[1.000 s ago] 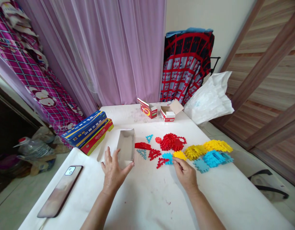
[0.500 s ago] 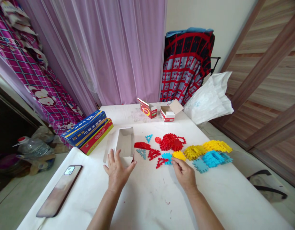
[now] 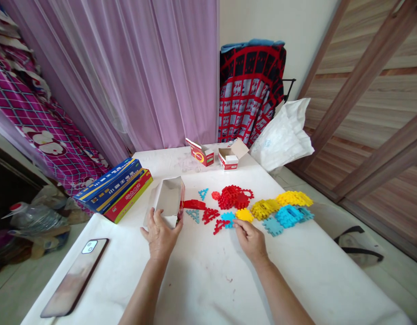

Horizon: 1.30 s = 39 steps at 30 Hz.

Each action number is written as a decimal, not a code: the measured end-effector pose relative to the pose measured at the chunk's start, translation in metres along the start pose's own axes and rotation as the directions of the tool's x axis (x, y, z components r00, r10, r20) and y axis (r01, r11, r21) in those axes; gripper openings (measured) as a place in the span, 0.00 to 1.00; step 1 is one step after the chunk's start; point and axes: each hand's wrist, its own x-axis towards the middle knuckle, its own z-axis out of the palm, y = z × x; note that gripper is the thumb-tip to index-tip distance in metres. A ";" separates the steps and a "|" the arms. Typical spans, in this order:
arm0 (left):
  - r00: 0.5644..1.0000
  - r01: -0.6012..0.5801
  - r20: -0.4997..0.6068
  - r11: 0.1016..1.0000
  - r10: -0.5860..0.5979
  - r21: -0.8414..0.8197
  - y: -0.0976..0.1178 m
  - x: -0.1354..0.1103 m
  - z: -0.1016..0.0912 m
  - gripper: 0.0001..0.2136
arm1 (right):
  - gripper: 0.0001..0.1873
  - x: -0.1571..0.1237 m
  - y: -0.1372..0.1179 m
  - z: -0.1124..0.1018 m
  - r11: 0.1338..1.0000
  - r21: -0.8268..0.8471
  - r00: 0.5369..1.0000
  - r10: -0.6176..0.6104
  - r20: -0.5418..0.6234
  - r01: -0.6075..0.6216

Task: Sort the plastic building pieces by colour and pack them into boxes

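My left hand grips the near end of an open white cardboard box and tilts it up off the white table. My right hand rests on the table with its fingertips pinched at a yellow plastic piece and a blue one. Beyond them lie loose red pieces, a red pile, a yellow pile and a blue pile.
A phone lies at the table's left edge. Stacked blue and red boxes sit at the left. Two small open red-and-white cartons stand at the back, a white plastic bag at the back right.
My left hand closed on the white box and raised its near end, tilting it. My right hand stayed at the yellow and blue pieces. The view shifted slightly.
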 end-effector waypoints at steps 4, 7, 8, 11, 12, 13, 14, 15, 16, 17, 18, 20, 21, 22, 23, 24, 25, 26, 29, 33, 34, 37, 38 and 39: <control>0.999 -0.045 0.007 0.998 0.045 0.031 -0.005 0.005 -0.004 0.30 | 0.14 0.000 -0.001 0.000 1.000 0.011 1.000 -0.001 -0.001 0.001; 0.999 -0.031 0.043 0.997 0.028 0.072 -0.011 0.010 -0.011 0.31 | 0.14 0.000 -0.002 0.001 1.000 0.008 1.000 0.015 0.009 -0.015; 0.998 -0.016 0.060 0.996 0.011 0.084 -0.012 0.012 -0.014 0.32 | 0.14 0.000 -0.002 0.001 1.000 0.006 1.000 0.018 0.012 -0.019; 0.992 0.020 0.121 0.994 -0.032 0.105 -0.013 0.017 -0.020 0.32 | 0.14 0.001 -0.003 0.001 1.000 0.005 1.000 0.018 0.022 -0.019; 0.989 0.026 0.139 0.994 -0.041 0.104 -0.012 0.019 -0.022 0.32 | 0.14 0.001 -0.003 0.001 1.000 0.008 0.999 0.019 0.027 -0.019; 0.987 0.029 0.154 0.995 -0.044 0.097 -0.011 0.020 -0.023 0.32 | 0.14 0.001 -0.004 0.000 1.000 0.011 0.999 0.021 0.033 -0.022; 0.986 0.031 0.162 0.996 -0.044 0.084 -0.011 0.021 -0.024 0.31 | 0.14 0.001 -0.004 0.000 1.000 0.015 0.999 0.023 0.036 -0.023; 0.985 0.033 0.168 0.997 -0.044 0.066 -0.010 0.022 -0.025 0.31 | 0.14 0.001 -0.004 0.000 1.000 0.018 0.999 0.024 0.037 -0.025; 0.984 0.040 0.174 0.998 -0.047 0.045 -0.010 0.023 -0.025 0.31 | 0.14 0.001 -0.004 0.000 0.999 0.021 0.999 0.025 0.037 -0.026; 0.982 0.049 0.180 0.999 -0.052 0.024 -0.010 0.024 -0.025 0.31 | 0.14 0.001 -0.004 0.000 0.999 0.022 0.999 0.026 0.035 -0.027; 0.981 0.060 0.185 0.998 -0.060 0.005 -0.010 0.025 -0.025 0.30 | 0.14 0.001 -0.004 0.000 0.999 0.022 0.999 0.029 0.035 -0.030; 0.977 0.083 0.198 0.996 -0.077 -0.021 -0.010 0.028 -0.025 0.28 | 0.14 0.001 -0.004 0.000 0.999 0.022 0.998 0.042 0.040 -0.043; 0.975 0.091 0.204 0.995 -0.084 -0.027 -0.010 0.029 -0.025 0.27 | 0.14 0.001 -0.004 0.001 0.998 0.022 0.998 0.049 0.043 -0.050; 0.974 0.096 0.208 0.995 -0.088 -0.028 -0.010 0.030 -0.025 0.26 | 0.14 0.001 -0.004 0.001 0.998 0.022 0.998 0.054 0.044 -0.055; 0.974 0.100 0.208 0.995 -0.093 -0.025 -0.009 0.031 -0.025 0.26 | 0.14 0.001 -0.005 0.001 0.998 0.021 0.998 0.056 0.043 -0.057; 0.974 0.100 0.206 0.995 -0.095 -0.015 -0.008 0.031 -0.025 0.26 | 0.14 0.001 -0.005 0.001 0.998 0.020 0.998 0.053 0.039 -0.054; 0.976 0.095 0.199 0.995 -0.093 0.000 -0.006 0.031 -0.025 0.26 | 0.14 0.001 -0.005 0.001 0.999 0.018 0.998 0.047 0.036 -0.048; 0.978 0.088 0.188 0.996 -0.090 0.016 -0.005 0.031 -0.025 0.26 | 0.14 0.001 -0.006 0.001 0.999 0.016 0.999 0.040 0.034 -0.041; 0.988 0.074 0.136 0.996 -0.079 0.042 -0.002 0.029 -0.022 0.27 | 0.14 0.001 -0.006 0.001 0.999 0.017 0.999 0.029 0.035 -0.030; 0.995 0.068 0.069 0.998 -0.067 -0.011 -0.002 0.029 -0.014 0.30 | 0.13 -0.001 -0.005 0.000 0.999 0.004 0.999 0.039 0.016 -0.039; 0.996 0.063 0.056 0.998 -0.062 -0.023 -0.003 0.030 -0.013 0.30 | 0.13 -0.002 -0.004 -0.001 0.999 -0.008 0.999 0.046 -0.002 -0.046; 0.999 0.033 0.031 0.998 -0.031 -0.059 -0.010 0.031 -0.009 0.29 | 0.13 -0.003 0.002 -0.005 0.993 -0.082 0.991 0.071 -0.116 -0.081; 1.000 0.014 0.026 0.997 -0.012 -0.079 -0.014 0.030 -0.010 0.29 | 0.13 -0.003 0.005 -0.007 0.989 -0.117 0.985 0.070 -0.160 -0.089; 1.000 -0.014 0.022 0.995 0.016 -0.103 -0.019 0.028 -0.010 0.30 | 0.12 -0.002 0.008 -0.008 0.984 -0.154 0.978 0.062 -0.197 -0.093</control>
